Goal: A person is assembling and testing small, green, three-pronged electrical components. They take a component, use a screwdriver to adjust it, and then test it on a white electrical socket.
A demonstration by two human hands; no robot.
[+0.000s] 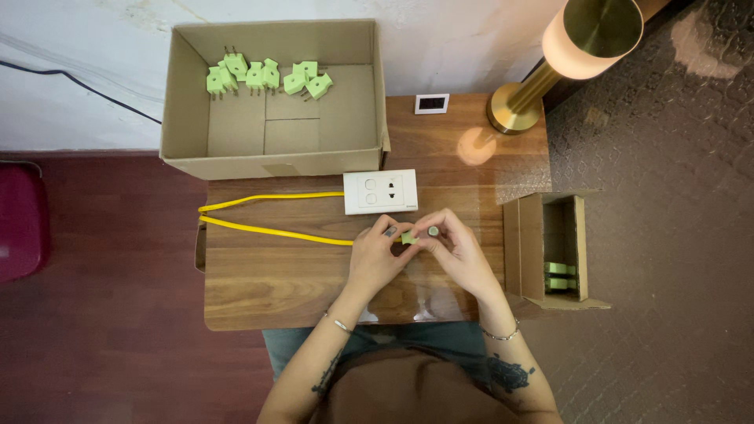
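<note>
Where the left edge of the frame begins, a dark red floor (102, 314) is seen, with a magenta object (20, 220) cut off by the border and impossible to identify. Above it, a white wall (78, 47) is crossed by a thin black cable (78, 82). A wooden table (275, 283) with a visible grain fills the centre. At upper left, an open cardboard box (188, 110) rests partly on the table, and several light green plug adapters (267, 77) with metal prongs lie at its far side. A yellow cord (267, 229) is looped across the wood and runs to a white rectangular socket strip (380, 191).

Just below the strip, a small light green adapter (408, 237) is pinched between both hands over the table's middle: the left hand (375, 255) grips it with thumb and fingertips, and the right hand (455, 251) is closed on its other side. Most of the adapter is hidden by the fingers, so its shape cannot be made out. Thin bracelets are worn on both wrists.

Further right, a small white display (431, 103) sits near a brass lamp (550, 71) with a round base and glowing shade. At the right edge of the table, a smaller cardboard box (522, 251) is open, with green pieces (559, 275) partly hidden inside. A dark patterned carpet (667, 235) covers the floor at right.
</note>
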